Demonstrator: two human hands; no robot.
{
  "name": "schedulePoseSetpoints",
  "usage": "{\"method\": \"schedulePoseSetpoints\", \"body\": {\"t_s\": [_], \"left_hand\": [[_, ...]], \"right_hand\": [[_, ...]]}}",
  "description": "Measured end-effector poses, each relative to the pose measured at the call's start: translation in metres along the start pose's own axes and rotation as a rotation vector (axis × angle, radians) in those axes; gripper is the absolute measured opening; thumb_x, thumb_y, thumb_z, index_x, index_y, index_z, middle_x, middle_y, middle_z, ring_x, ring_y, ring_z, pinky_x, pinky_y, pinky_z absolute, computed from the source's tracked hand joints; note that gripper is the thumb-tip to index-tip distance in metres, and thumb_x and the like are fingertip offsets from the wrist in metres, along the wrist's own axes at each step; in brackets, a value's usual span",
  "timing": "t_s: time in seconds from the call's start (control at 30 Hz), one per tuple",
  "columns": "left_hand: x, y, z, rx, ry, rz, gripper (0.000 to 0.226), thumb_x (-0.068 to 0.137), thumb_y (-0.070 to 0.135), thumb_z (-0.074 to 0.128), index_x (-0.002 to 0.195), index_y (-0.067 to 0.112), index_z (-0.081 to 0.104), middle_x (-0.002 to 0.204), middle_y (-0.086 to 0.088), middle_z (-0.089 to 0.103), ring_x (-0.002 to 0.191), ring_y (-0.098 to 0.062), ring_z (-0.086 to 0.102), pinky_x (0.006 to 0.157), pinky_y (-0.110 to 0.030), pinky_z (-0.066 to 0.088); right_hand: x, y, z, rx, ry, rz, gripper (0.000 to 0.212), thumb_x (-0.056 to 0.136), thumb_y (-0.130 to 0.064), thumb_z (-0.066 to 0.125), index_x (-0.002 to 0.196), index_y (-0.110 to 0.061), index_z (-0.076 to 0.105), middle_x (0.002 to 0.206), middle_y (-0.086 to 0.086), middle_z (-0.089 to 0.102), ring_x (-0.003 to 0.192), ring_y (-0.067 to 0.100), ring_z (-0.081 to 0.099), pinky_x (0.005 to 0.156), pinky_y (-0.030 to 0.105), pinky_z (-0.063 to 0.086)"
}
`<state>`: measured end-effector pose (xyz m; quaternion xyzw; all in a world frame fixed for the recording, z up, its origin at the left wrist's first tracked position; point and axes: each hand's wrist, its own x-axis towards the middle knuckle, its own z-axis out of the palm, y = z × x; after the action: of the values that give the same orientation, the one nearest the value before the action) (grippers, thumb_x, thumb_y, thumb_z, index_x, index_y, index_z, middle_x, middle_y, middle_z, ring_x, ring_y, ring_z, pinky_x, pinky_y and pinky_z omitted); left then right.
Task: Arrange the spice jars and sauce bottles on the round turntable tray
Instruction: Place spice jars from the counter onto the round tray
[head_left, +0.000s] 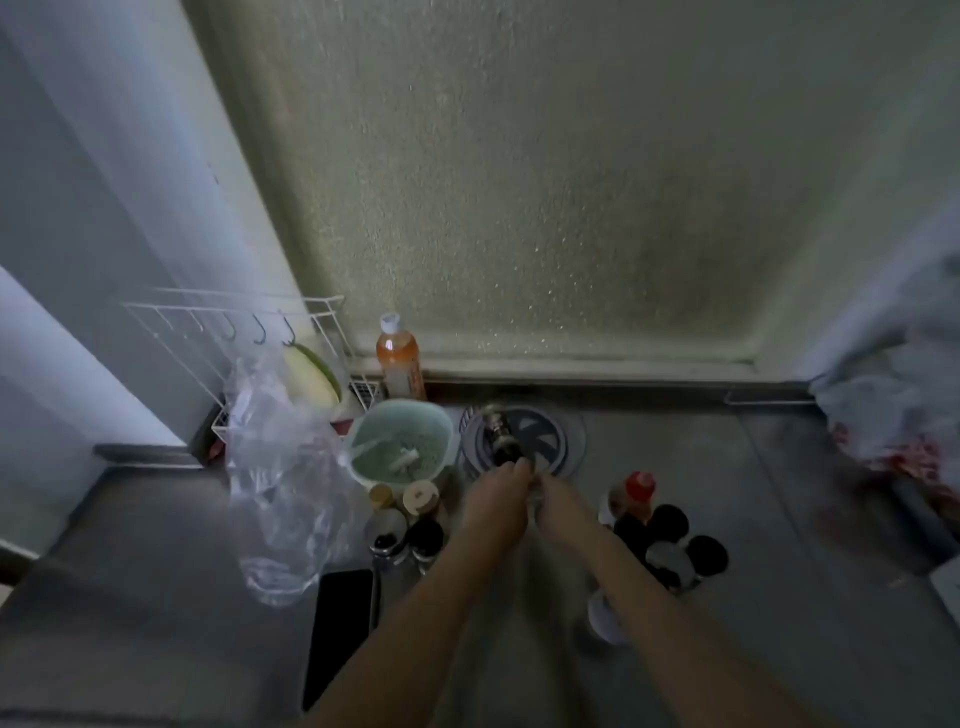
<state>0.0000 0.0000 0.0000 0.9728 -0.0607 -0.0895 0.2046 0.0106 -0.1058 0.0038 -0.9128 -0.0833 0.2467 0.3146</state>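
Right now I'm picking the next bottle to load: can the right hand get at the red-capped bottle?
Probably yes. The red-capped bottle stands just right of the right hand, at the near edge of its cluster, with nothing between them; the hand seems busy at the turntable tray.

Dark bottle (500, 434): motion-blurred, label unreadable; base hidden behind left hand (496, 501).
Right hand (558, 506): fingertips blurred and merged with the left hand's at 12 o'clock; grip cannot be told.
Turntable tray (563, 441): near rim at 6 o'clock covered by both hands.
Dark-capped jars (670, 545): at 3 o'clock of the hands, bodies in shadow, partly behind the right forearm; contents unclear.
Phone (340, 634): lower end hidden by the left forearm.
Crumpled cloth (904, 405): cut by the right edge.
White object (605, 618): mostly behind the right forearm, unidentifiable.
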Motion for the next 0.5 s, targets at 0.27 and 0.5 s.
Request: {"method": "schedulePoseSetpoints", "body": {"t_s": [0.27, 0.5], "left_hand": [[0.009, -0.053, 0.067, 0.044, 0.157, 0.044, 0.049, 0.070, 0.007, 0.062, 0.118, 0.006, 0.061, 0.123, -0.020, 0.063, 0.115, -0.038, 0.059, 0.096, -0.047, 0.046], [0.035, -0.066, 0.098, -0.053, 0.364, 0.071, 0.034, 0.088, 0.028, 0.036, 0.103, 0.010, 0.059, 0.112, -0.013, 0.061, 0.104, -0.030, 0.054, 0.088, -0.038, 0.041]], "right_hand": [[0.026, 0.045, 0.078, 0.147, 0.266, 0.107, 0.045, 0.096, -0.019, 0.038, 0.140, -0.009, 0.035, 0.143, 0.016, 0.045, 0.129, 0.034, 0.044, 0.105, 0.044, 0.040], [0.043, 0.063, 0.095, 0.128, 0.650, -0.068, 0.043, 0.092, -0.018, 0.044, 0.135, -0.019, 0.041, 0.120, 0.014, 0.060, 0.104, 0.031, 0.059, 0.077, 0.036, 0.047]]}}
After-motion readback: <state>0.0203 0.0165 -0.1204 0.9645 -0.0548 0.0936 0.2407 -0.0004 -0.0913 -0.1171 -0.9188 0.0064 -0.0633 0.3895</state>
